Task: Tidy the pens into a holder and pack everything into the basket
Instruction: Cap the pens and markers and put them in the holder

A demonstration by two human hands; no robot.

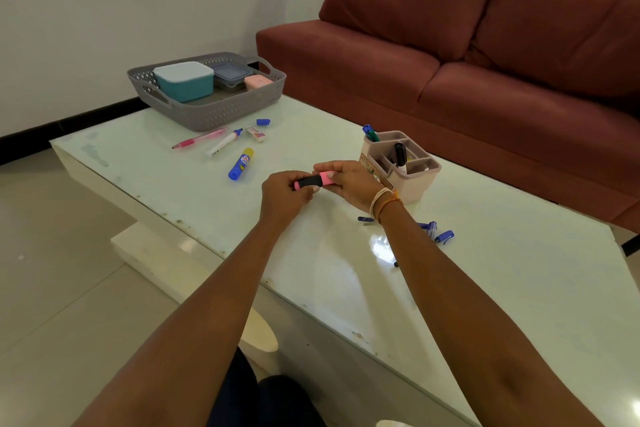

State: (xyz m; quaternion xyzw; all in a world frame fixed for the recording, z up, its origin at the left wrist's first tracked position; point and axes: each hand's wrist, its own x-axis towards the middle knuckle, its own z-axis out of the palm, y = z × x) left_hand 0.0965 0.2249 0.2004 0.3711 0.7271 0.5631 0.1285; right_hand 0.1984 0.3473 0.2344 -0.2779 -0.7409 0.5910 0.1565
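Both hands hold a pink highlighter (pixel 313 180) with a black cap over the middle of the table. My left hand (pixel 282 196) grips its capped end and my right hand (pixel 348 184) grips its pink body. A beige pen holder (pixel 414 180) stands just right of my hands with several markers upright in it. At the far left stands a grey basket (pixel 221 107) holding a teal box, a clear box and a small pink box. In front of it lie a pink pen (pixel 200 139), a white marker (pixel 224 142), an eraser (pixel 256 134), a blue cap (pixel 263 122) and a blue glue stick (pixel 241 163).
Blue pen caps (pixel 438 234) lie scattered behind my right wrist, and a dark pen tip shows near my forearm. The glass-topped table (pixel 485 288) has its near edge running diagonally. A red sofa (pixel 485 62) stands close behind the table.
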